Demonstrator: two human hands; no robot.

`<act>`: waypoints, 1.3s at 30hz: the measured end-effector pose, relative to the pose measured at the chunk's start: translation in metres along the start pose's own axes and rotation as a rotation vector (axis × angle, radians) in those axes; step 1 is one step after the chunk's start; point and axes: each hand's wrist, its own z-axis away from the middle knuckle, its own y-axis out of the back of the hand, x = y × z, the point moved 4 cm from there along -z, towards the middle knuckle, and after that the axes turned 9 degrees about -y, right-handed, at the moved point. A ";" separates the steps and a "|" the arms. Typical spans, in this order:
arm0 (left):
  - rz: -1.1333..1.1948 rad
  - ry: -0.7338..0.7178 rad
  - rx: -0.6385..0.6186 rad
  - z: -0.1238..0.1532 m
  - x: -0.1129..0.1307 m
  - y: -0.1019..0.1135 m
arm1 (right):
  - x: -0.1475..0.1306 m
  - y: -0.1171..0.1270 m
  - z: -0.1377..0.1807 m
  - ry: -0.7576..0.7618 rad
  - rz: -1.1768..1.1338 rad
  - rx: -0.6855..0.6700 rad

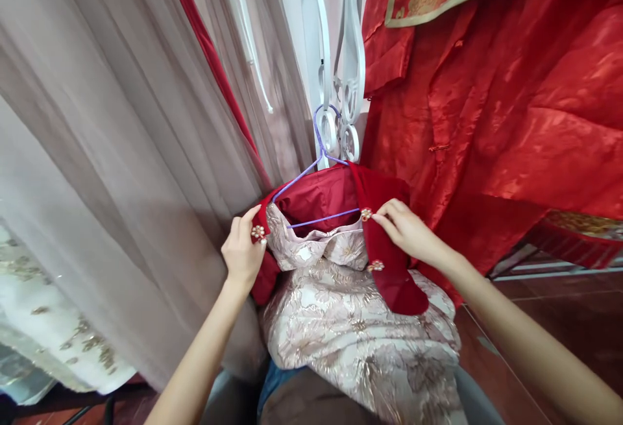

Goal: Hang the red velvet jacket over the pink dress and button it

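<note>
A short red velvet jacket (pixel 390 282) hangs with a pale pink-gold brocade dress (pixel 360 321) on a purple hanger (pixel 302 177). My left hand (pixel 243 250) pinches the jacket's left front edge beside a jewelled flower-shaped button (pixel 257 233). Across from it, my right hand (pixel 405 229) grips the other front edge, thumb and fingers at a second flower button (pixel 366 215). Lower on that panel sits another such button (pixel 376 265). The two fronts are held apart, showing the jacket's red lining (pixel 321 194) and the dress's neckline.
White scrolled metalwork (pixel 353 87) carries the hanger's hook. Long greyish-pink curtains (pixel 146 120) fall on the left, with a white gold-trimmed garment (pixel 63 327) below them. Shiny red garments (pixel 487 120) hang on the right above a reddish tiled floor (pixel 574 321).
</note>
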 end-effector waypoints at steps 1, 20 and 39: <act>0.018 0.024 0.002 -0.004 0.005 -0.001 | -0.003 -0.011 -0.003 0.010 -0.015 -0.011; 0.440 0.020 -0.180 0.013 0.058 -0.049 | -0.046 -0.038 -0.004 0.071 -0.304 -0.263; 0.573 0.200 -0.227 0.028 0.086 -0.058 | -0.061 -0.041 0.015 -0.136 -0.294 0.024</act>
